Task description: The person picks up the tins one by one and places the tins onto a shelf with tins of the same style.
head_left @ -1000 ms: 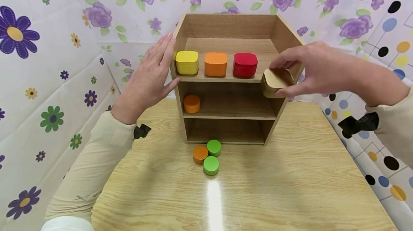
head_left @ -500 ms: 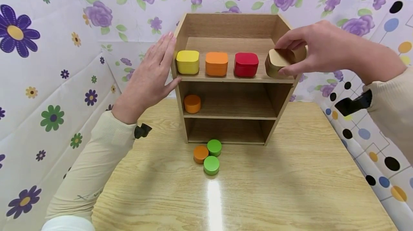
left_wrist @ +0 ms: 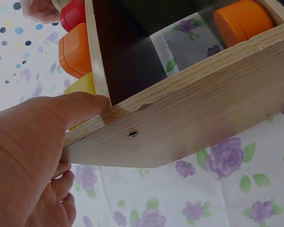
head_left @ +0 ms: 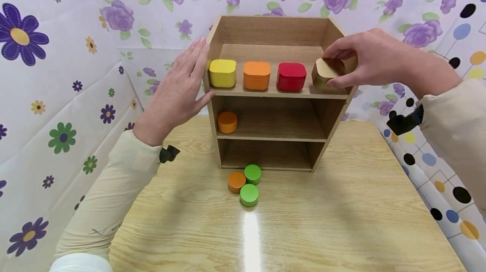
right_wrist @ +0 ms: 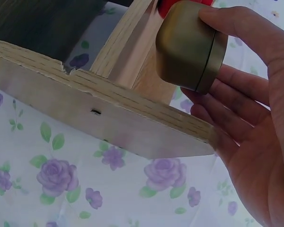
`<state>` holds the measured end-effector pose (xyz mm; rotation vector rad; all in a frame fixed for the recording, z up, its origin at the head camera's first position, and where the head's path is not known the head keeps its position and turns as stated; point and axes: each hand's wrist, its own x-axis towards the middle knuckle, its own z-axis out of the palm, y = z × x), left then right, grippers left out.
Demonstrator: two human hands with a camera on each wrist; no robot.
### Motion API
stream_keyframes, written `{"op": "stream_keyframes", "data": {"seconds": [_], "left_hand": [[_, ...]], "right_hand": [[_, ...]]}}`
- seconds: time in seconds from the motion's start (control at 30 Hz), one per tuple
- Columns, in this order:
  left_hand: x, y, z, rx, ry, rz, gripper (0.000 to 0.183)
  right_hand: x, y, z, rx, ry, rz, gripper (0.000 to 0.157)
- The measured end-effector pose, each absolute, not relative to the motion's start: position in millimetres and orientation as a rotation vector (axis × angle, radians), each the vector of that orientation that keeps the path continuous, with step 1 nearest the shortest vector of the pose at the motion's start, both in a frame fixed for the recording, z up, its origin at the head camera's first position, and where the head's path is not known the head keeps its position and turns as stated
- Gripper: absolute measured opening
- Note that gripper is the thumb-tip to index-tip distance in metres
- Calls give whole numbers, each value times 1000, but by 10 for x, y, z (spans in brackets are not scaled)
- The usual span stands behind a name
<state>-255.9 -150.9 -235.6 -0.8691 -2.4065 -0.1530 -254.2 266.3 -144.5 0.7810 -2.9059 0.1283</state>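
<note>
with the clock centred on the brown wooden shelf unit [head_left: 273, 30] in the head view, the right hand [head_left: 379, 59] is at two o'clock, thumb and fingers clamped on a gold, rounded-square box [head_left: 322, 74] with a metallic sheen. the box is at the right end of the top shelf [head_left: 269, 53]; whether its base touches the board cannot be told. at its nine o'clock, in a spaced row, stand a glossy red rounded-square box [head_left: 291, 77], an orange rounded-square box [head_left: 257, 76] and a yellow rounded-square box [head_left: 222, 74]. the left hand [head_left: 177, 84], at the unit's nine o'clock, lies against the wooden side panel [left_wrist: 194, 118], fingers close together and extended, thumb apart from them on the front edge. at eight o'clock, an orange round container [head_left: 227, 122] sits on the middle shelf [head_left: 281, 124]. between six and seven, on the pale wood-grain surface [head_left: 322, 230], cluster a green round container [head_left: 249, 195], a flat orange cylinder [head_left: 237, 182] at its ten o'clock and a second green cylinder [head_left: 252, 174] at its twelve.
</note>
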Motion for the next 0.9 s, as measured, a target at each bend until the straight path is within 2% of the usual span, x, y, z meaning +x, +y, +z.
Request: {"op": "stream_keyframes", "data": {"seconds": [0.9], "left_hand": [[-2575,-1506,-2362,-870,-2387,-160,99]], "right_hand": [[-2663,2651,-1521,829,-2919,76,64]]}}
